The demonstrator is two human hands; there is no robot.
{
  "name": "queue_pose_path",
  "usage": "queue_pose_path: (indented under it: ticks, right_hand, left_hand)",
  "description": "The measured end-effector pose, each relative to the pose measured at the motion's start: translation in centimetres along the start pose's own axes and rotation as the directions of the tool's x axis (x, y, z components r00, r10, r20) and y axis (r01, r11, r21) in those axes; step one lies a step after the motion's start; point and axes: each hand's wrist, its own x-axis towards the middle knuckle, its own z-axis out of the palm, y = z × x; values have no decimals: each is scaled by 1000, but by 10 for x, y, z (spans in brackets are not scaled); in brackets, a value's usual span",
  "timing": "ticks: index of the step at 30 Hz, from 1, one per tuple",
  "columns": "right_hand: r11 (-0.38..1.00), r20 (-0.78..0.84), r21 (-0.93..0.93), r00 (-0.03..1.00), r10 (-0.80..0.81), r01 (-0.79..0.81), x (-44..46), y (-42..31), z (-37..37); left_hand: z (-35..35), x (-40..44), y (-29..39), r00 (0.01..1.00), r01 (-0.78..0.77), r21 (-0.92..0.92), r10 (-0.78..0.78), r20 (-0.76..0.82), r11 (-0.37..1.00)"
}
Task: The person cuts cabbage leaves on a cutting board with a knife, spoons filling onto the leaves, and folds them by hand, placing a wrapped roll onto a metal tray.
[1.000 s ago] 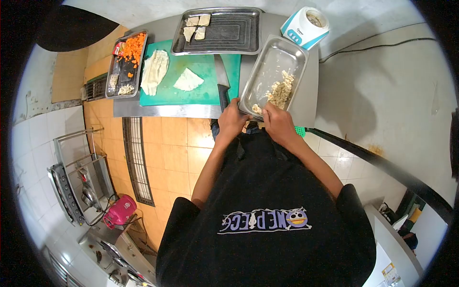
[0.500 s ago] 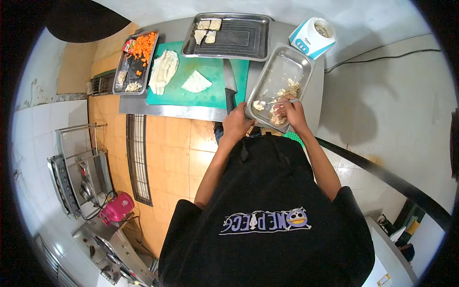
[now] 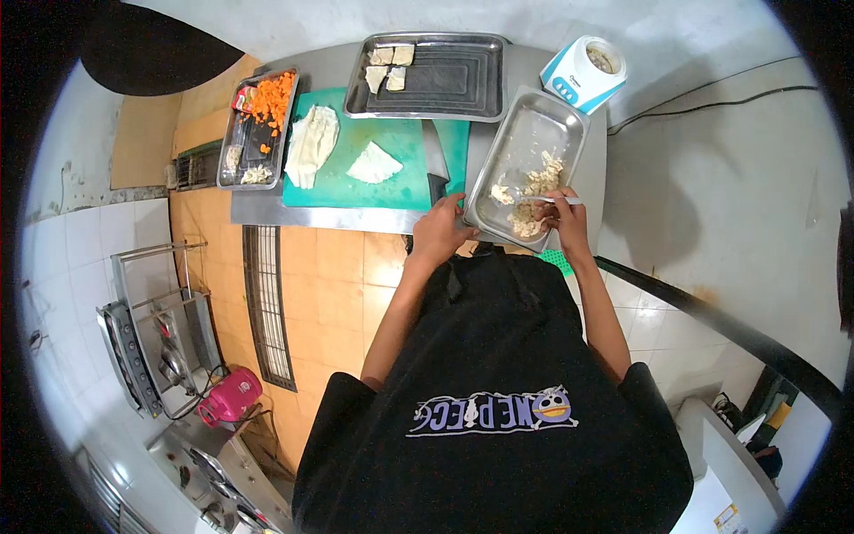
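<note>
A deep metal pan [image 3: 534, 120] stands tilted at the right of the table, with a pale crumbly mixture [image 3: 544, 173] in its near half. My left hand [image 3: 439, 233] grips the pan's near left corner, beside the handle of a knife [image 3: 434, 156]. My right hand [image 3: 567, 218] is over the near right part of the pan, closed on a thin light-coloured utensil [image 3: 560, 200] whose lower end reaches the mixture. On the green cutting board [image 3: 351, 182] lie a folded pale sheet [image 3: 312, 147] and a triangular piece [image 3: 374, 164].
Behind the board is a dark tray [image 3: 454, 80] with several pale squares. A smaller tray [image 3: 226, 160] at the left holds chopped carrot [image 3: 272, 96] and small pale bits. A white and blue appliance [image 3: 583, 76] stands behind the pan. A pink gas cylinder [image 3: 231, 394] is on the lower left.
My right hand has moved from the pan's near edge to over its right part, with the utensil now visible in it. The mixture lies more spread out. My left hand stays at the corner.
</note>
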Motion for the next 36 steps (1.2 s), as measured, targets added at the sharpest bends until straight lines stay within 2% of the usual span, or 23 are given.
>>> queue_pose_path:
  ticks: [5,7,8,10,11,12,13,14,19,22,24,25,27,31,33,36]
  right_hand:
    - [999,-88,35,995,-37,40,-4,1,15]
    - [991,-139,-93,985,-107,94,-3,3,20]
    - [991,-144,-91,983,-111,98,-6,5,23]
    - [921,-130,-298,945,-299,251,-24,-3,30]
    - [859,-61,-432,941,-332,275,-26,9,25]
    - [858,-66,-436,942,-330,270,-27,12,25]
    - [629,121,-614,845,-521,476,-30,16,23]
    - [322,345,-702,699,-627,635,-31,19,20]
    - [330,291,-733,712,-639,595,-41,11,17]
    - [398,213,-727,735,-644,560,-44,10,20]
    - [615,33,-682,858,-513,394,-50,10,21]
    - [616,30,-683,858,-512,392,-50,10,19]
    - [456,190,-705,763,-618,544,-49,11,19]
    - [399,221,-709,720,-658,582,-49,13,22]
    - [535,72,-755,858,-508,380,-54,13,24]
    - [497,47,-785,836,-546,369,-52,10,29]
  left_hand:
    - [-21,7,-17,1000,-18,-29,18,8,999]
    - [-31,10,-26,999,-42,-38,42,7,998]
    - [-35,13,-29,997,-74,-34,74,11,997]
    - [-43,18,-30,994,-110,-34,110,18,993]
    - [-45,19,-31,991,-122,-42,124,53,992]
    - [-45,21,-32,986,-134,-52,139,90,990]
    - [-42,22,-32,985,-137,-59,143,98,989]
    - [-40,23,-32,977,-151,-69,160,144,986]
    - [-26,29,-35,943,-231,-64,239,233,971]
    - [-27,31,-33,939,-212,-60,221,265,975]
    - [-27,32,-29,938,-209,-51,215,273,977]
    - [-26,33,-27,937,-210,-51,216,275,976]
    - [-25,34,-25,935,-170,-53,178,308,984]
    - [-24,32,-24,938,-174,-24,173,300,984]
    - [-24,30,-23,941,-168,-27,169,293,985]
    - [-24,29,-19,945,-174,-14,171,280,985]
